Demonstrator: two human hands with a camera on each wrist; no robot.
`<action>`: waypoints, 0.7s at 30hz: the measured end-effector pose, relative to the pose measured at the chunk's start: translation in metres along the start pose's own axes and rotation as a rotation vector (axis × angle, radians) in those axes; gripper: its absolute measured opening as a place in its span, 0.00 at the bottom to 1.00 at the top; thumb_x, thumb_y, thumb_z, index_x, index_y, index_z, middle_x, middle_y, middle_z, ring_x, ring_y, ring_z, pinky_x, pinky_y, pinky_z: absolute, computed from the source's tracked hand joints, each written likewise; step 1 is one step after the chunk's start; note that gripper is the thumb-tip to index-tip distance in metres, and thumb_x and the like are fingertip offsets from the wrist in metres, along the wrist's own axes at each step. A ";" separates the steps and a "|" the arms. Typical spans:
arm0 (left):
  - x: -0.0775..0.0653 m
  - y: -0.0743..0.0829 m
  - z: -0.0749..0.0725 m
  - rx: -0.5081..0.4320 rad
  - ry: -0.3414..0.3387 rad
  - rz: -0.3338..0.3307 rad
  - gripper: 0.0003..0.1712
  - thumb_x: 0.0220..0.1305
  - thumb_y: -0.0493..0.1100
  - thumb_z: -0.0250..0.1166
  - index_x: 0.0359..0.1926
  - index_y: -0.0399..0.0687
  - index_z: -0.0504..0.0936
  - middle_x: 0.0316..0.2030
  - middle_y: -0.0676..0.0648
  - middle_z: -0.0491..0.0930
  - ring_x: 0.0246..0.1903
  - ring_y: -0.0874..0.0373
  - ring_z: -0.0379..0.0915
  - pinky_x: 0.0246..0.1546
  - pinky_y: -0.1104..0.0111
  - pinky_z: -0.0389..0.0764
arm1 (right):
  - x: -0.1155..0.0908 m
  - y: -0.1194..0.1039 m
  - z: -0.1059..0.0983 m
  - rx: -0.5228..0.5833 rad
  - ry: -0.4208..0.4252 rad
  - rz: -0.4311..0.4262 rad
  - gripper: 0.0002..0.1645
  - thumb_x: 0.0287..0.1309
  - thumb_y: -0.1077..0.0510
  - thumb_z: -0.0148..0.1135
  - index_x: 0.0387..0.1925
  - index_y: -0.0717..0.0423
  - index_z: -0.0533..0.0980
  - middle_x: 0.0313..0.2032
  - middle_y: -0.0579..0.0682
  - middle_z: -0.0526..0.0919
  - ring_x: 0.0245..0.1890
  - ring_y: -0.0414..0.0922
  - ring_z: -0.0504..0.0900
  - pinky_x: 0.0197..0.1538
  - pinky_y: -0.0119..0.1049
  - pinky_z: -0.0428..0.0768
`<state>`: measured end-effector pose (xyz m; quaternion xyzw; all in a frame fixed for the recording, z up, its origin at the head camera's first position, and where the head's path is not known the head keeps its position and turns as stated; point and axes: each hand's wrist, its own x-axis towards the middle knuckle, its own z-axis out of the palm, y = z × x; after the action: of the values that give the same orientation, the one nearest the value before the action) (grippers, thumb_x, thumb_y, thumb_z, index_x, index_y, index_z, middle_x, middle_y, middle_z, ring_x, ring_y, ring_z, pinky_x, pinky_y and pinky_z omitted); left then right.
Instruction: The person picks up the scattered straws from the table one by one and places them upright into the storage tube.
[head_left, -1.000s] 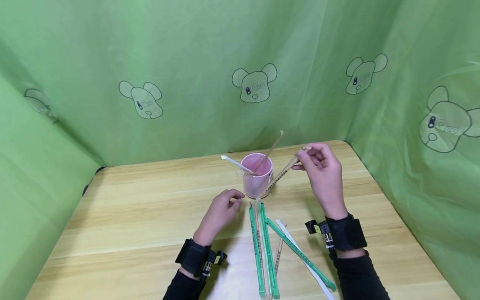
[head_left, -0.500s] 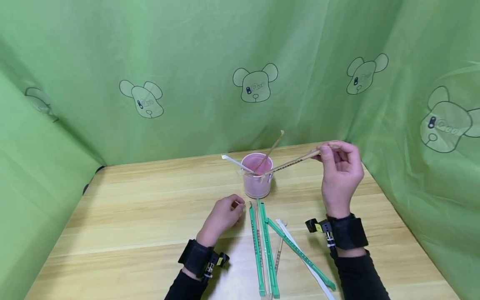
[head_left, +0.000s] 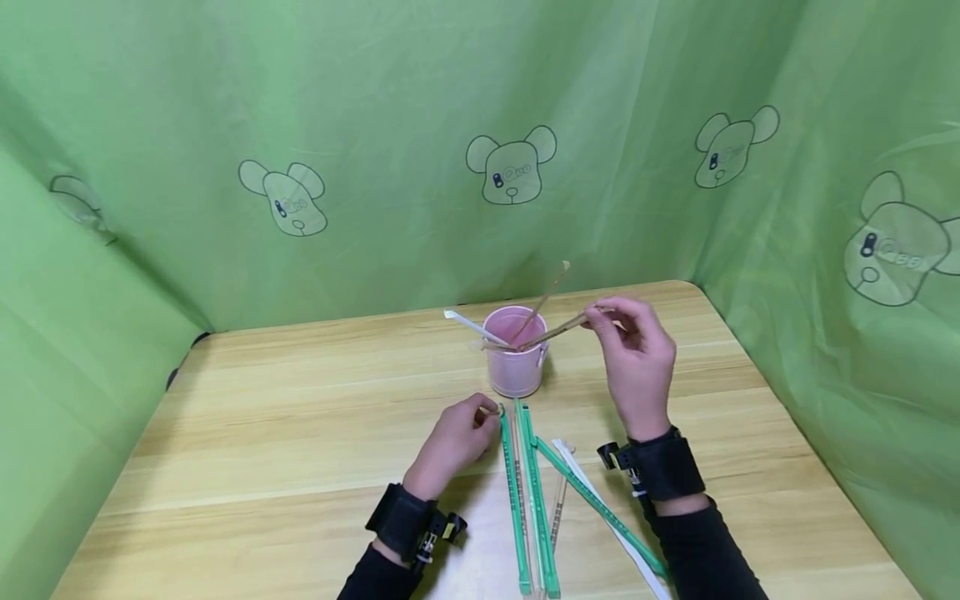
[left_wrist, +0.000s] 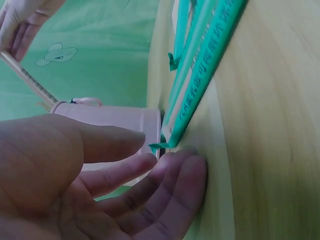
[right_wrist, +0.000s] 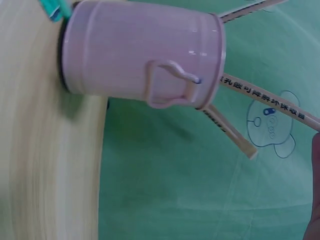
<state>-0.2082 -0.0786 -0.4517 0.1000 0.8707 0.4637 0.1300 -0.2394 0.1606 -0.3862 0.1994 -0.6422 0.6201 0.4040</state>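
Note:
My right hand (head_left: pixel 639 360) pinches the upper end of a brown paper-wrapped straw (head_left: pixel 557 331), whose lower end is inside the pink bucket (head_left: pixel 516 373). The printed straw (right_wrist: pixel 270 99) slants out past the bucket's rim in the right wrist view. Another brown straw (head_left: pixel 551 292) and a white straw (head_left: pixel 468 323) lean in the bucket. My left hand (head_left: pixel 456 437), fingers loosely bent, is beside the top end of a green-wrapped straw (head_left: pixel 514 500). In the left wrist view, the green tip (left_wrist: pixel 160 146) is close to the thumb and forefinger; whether they touch it is unclear.
Several wrapped straws lie in front of the bucket, including a slanting green straw (head_left: pixel 600 506), a white one (head_left: pixel 633 557) and a short-looking brown one (head_left: pixel 558 512). The wooden table (head_left: pixel 300 417) backs onto a green curtain (head_left: pixel 390 167).
My right hand first swung right and up, bringing the brown straw's lower end to the bucket's rim, then moved back left, sliding it inside. My left hand shifted slightly right, toward the green straw.

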 end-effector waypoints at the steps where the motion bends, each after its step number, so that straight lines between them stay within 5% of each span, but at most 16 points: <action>1: 0.000 0.000 0.000 -0.006 -0.001 0.002 0.15 0.78 0.38 0.61 0.58 0.33 0.81 0.32 0.46 0.80 0.25 0.56 0.76 0.27 0.64 0.78 | -0.001 0.001 0.000 -0.050 -0.030 -0.006 0.13 0.61 0.79 0.69 0.46 0.72 0.82 0.41 0.60 0.87 0.40 0.44 0.88 0.46 0.34 0.88; 7: -0.001 0.002 0.002 0.001 0.007 0.020 0.16 0.77 0.38 0.63 0.59 0.32 0.80 0.33 0.47 0.80 0.27 0.57 0.76 0.28 0.65 0.79 | -0.006 0.012 0.001 -0.263 -0.218 -0.024 0.12 0.61 0.73 0.73 0.46 0.61 0.85 0.42 0.51 0.88 0.42 0.41 0.87 0.48 0.29 0.86; 13: -0.001 0.002 0.008 0.044 0.042 0.055 0.18 0.70 0.37 0.72 0.56 0.31 0.81 0.33 0.48 0.79 0.29 0.57 0.73 0.29 0.66 0.78 | -0.011 0.023 0.003 -0.359 -0.405 0.024 0.10 0.66 0.66 0.73 0.47 0.56 0.85 0.45 0.45 0.89 0.45 0.43 0.87 0.47 0.41 0.89; 17: -0.003 0.004 0.013 0.067 0.079 0.047 0.22 0.66 0.38 0.75 0.56 0.31 0.81 0.32 0.49 0.77 0.29 0.57 0.71 0.29 0.67 0.75 | -0.013 0.025 0.004 -0.393 -0.470 0.044 0.09 0.68 0.63 0.73 0.48 0.55 0.85 0.46 0.45 0.87 0.45 0.42 0.86 0.47 0.48 0.88; 21: -0.005 0.005 0.020 0.147 0.125 0.039 0.24 0.65 0.41 0.78 0.55 0.32 0.80 0.32 0.48 0.75 0.29 0.57 0.69 0.28 0.67 0.71 | -0.014 0.023 0.004 -0.413 -0.473 0.056 0.09 0.70 0.61 0.72 0.49 0.54 0.85 0.46 0.44 0.87 0.46 0.41 0.85 0.47 0.42 0.87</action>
<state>-0.1966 -0.0620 -0.4570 0.0971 0.9066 0.4065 0.0588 -0.2502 0.1571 -0.4111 0.2340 -0.8360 0.4240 0.2582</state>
